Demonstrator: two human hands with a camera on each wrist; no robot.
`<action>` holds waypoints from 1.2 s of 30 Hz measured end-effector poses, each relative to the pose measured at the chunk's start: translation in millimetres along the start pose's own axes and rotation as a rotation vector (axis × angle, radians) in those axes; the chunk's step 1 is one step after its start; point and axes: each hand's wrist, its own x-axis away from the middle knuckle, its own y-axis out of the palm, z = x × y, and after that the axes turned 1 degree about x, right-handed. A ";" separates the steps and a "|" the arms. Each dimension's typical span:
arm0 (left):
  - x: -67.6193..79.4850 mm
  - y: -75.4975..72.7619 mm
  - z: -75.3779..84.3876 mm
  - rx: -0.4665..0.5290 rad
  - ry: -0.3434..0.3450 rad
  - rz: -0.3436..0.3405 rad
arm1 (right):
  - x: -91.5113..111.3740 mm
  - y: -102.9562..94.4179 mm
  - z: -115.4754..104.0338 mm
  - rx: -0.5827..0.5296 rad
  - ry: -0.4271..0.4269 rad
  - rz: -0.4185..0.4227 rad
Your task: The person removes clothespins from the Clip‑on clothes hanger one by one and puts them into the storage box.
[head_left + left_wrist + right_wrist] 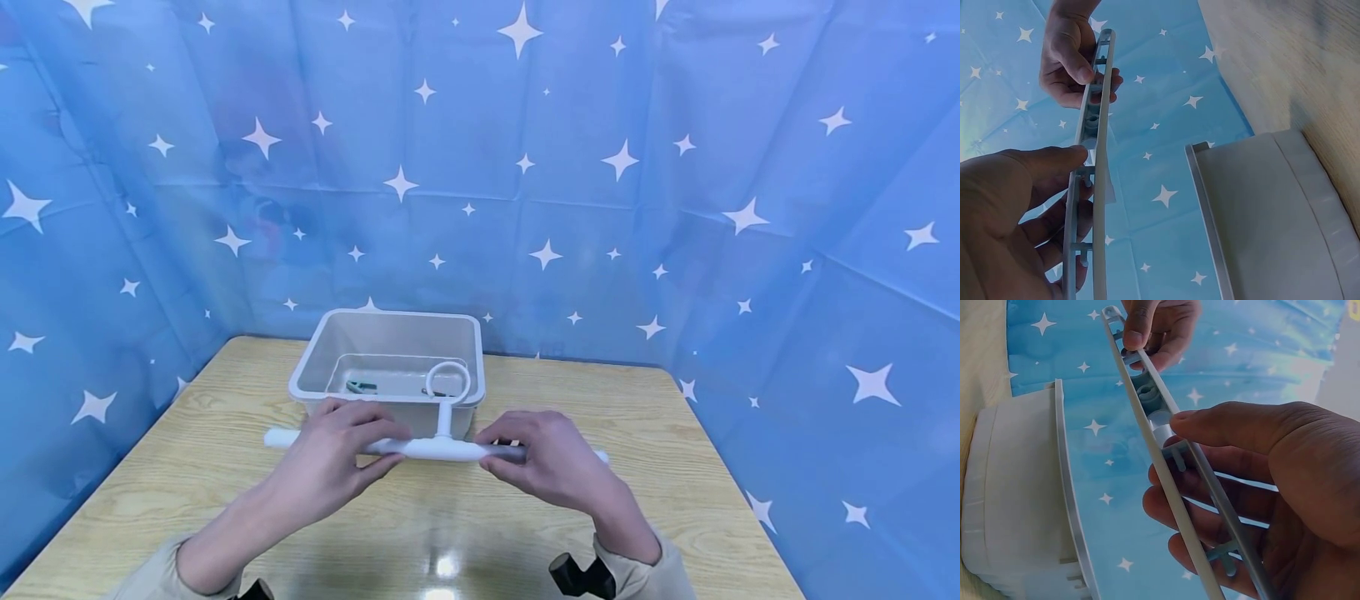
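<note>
A long white plastic hanger bar [444, 450] with a ring on a short stem at its middle is held level in front of the bin. My left hand [337, 446] pinches it left of the stem, thumb below and fingers over the top. On the other side of the stem, my right hand [551, 462] grips the bar the same way. Both wrist views show the bar's hollow underside [1092, 119], crossed by short ribs with small pegs. In the right wrist view the right thumb [1222, 425] presses the bar's edge, with fingers behind it.
Just behind the bar stands a grey plastic bin [405, 313] on the wooden table [585, 400]. Inside it lie a small green clip [362, 387] and another small dark piece, partly behind the ring. A blue star-patterned curtain [480, 225] hangs behind and along both sides.
</note>
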 end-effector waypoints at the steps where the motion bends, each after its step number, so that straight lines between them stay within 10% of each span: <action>1: 0.5 0.4 0.0 0.000 -0.002 -0.003 | 0.2 0.7 0.1 -0.004 0.003 -0.004; 36: 16.3 24.2 0.7 0.033 -0.053 -0.153 | 6.0 21.5 7.8 -0.004 0.071 -0.184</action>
